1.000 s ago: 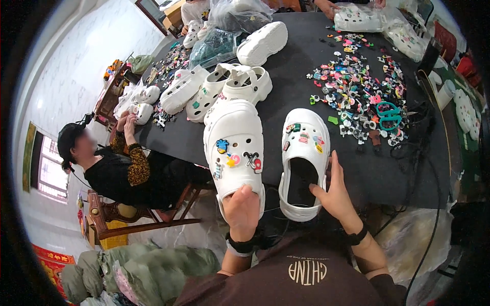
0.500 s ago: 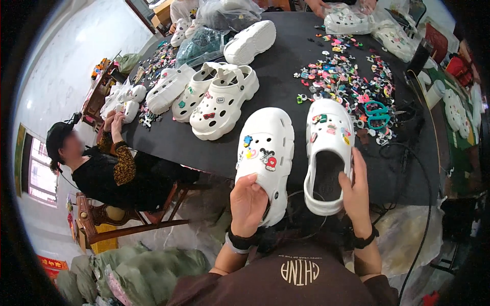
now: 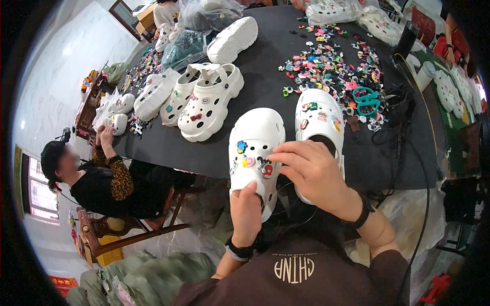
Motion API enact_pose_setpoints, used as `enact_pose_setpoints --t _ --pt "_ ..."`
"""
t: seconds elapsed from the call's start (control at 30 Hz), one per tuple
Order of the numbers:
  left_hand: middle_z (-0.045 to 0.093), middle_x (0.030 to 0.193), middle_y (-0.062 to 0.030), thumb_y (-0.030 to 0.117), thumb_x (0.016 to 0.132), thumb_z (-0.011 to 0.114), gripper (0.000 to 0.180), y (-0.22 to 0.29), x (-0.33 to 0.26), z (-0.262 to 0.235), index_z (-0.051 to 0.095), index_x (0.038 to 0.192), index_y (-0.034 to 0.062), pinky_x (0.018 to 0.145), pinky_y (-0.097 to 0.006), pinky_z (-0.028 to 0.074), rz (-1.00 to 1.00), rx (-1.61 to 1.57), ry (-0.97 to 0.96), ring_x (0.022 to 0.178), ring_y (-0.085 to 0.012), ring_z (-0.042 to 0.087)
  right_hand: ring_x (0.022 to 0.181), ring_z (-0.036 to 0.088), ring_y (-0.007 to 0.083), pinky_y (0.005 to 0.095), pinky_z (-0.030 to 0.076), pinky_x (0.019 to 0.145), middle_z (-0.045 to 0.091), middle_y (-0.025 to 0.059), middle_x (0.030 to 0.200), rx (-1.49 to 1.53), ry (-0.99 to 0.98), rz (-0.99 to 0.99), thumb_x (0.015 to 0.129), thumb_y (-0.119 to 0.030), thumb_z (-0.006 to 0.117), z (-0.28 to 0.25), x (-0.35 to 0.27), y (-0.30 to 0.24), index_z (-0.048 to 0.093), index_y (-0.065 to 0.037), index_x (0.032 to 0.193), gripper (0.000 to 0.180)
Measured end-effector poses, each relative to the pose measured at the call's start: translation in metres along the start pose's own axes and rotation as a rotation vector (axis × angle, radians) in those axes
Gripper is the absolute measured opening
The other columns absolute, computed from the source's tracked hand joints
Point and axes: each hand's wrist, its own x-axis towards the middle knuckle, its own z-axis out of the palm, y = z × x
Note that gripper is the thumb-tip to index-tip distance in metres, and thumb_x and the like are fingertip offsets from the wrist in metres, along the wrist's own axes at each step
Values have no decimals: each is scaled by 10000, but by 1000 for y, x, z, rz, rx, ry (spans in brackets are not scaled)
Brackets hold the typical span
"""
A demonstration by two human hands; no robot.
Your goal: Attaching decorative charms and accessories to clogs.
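Observation:
A white clog (image 3: pixel 258 125) with colourful charms on its upper is in my left hand (image 3: pixel 246 214), the thumb over the heel-side edge of the upper and the fingers underneath. My right hand (image 3: pixel 321 176) reaches across, its fingertips pinched at a black-white-and-red shoe charm (image 3: pixel 268 171) on that clog. Beneath my right hand, a second white clog (image 3: pixel 320 109) with charms on its toe rests at the table's near edge, its opening partly covered by the hand.
Several white clogs (image 3: pixel 209 104) stand on the dark table (image 3: pixel 265 66), one lying sole outward behind them. Loose charms (image 3: pixel 326 66) are heaped at the right, with teal-handled scissors (image 3: pixel 366 101). Bagged clogs (image 3: pixel 334 11) lie at the back. A co-worker (image 3: pixel 102 168) sits at the left.
My right hand has let go of the right-hand clog and moved left to the charms on the other clog. My left hand keeps its hold. The view has shifted slightly.

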Motion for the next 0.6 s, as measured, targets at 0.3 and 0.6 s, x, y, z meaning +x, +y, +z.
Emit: enact_pose_setpoints --t 0.3,0.6 --pt "506 1183 -155 69 764 580 536 19 -35 7 374 1232 -91 930 -369 403 205 303 71 1082 -249 517 868 554 185 318 396 733 541 14 957 23 -126 -174 691 -147 668 -4 17 -20 616 -146 1006 319" --pt "497 1182 -159 25 747 574 543 14 -41 5 366 1240 -70 930 -372 401 254 318 40 1069 -245 511 781 581 234 338 458 660 548 67 870 221 -18 -94 706 -145 698 -3 13 -24 537 -61 835 223"
